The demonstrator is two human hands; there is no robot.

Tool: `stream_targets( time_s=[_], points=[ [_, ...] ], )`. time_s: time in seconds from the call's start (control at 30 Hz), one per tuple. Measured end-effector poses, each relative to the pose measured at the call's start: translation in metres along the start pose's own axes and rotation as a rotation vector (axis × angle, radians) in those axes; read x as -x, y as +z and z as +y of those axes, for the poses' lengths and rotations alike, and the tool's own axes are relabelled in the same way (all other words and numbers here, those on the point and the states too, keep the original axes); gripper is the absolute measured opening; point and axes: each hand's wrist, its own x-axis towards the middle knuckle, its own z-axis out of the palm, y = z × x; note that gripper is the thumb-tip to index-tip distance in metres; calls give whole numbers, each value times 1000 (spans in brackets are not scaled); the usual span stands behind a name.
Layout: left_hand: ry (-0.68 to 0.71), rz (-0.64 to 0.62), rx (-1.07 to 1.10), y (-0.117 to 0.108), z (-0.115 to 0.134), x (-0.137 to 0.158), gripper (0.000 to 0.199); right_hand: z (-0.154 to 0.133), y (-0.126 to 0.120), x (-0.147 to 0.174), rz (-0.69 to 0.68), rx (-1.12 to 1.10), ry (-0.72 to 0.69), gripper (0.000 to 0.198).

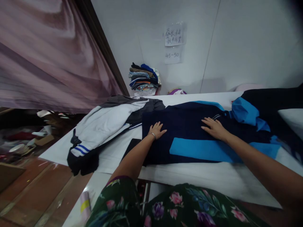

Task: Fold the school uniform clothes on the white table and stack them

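Note:
A navy jacket point(182, 123) with bright blue panels lies spread across the white table point(189, 171). Its blue sleeve point(201, 149) runs lengthwise along the side nearest me. My left hand point(157, 130), with a bracelet at the wrist, rests flat on the left part of the navy cloth, fingers spread. Farther right, my right hand point(214, 127) also lies open on the cloth, close to a light striped trim. Neither hand grips anything. Crumpled bright blue fabric point(246, 110) bunches up at the jacket's right end.
Left of the jacket lies a white, grey and black garment point(104, 123), hanging over the table edge. Folded clothes point(144, 77) are stacked at the back against the wall. More dark clothing point(279, 97) fills the right end. A pinkish curtain point(54, 53) hangs at left.

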Motion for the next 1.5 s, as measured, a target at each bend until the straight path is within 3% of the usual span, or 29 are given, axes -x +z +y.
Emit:
stream_targets(
  time_s=[0.1,0.17,0.3,0.4,0.57,0.7,0.87,1.07,1.2,1.3,1.4,1.5],
  points=[
    [-29,65,162,-24,-3,-2,48,-13,-10,48,-7,-53,-84,55],
    [-53,127,196,-45,-10,4,53,-12,-13,78,-35,-101,-114,56],
    [-117,306,304,-71,-34,48,53,0,-7,124,-13,-180,-95,55],
    [-185,427,344,-65,-44,99,39,3,5,144,-14,-205,-93,55],
    [-373,453,237,-24,-30,158,34,-9,23,154,-8,-156,-167,61],
    [-487,405,175,-3,-15,159,42,-16,34,146,27,-50,-246,63],
    [-496,409,178,-7,-17,146,20,-9,47,141,27,39,-258,64],
    [-347,639,634,-17,-36,139,13,-5,50,144,25,52,-269,65],
    [-339,571,920,-13,-43,145,40,-3,50,142,25,45,-289,65],
    [-416,596,782,-10,-40,166,51,0,52,141,29,39,-290,64],
    [-518,665,436,-2,-28,196,41,-1,51,143,38,37,-285,65],
    [-511,604,205,13,-12,219,38,-16,44,142,50,20,-297,64]
  ],
)
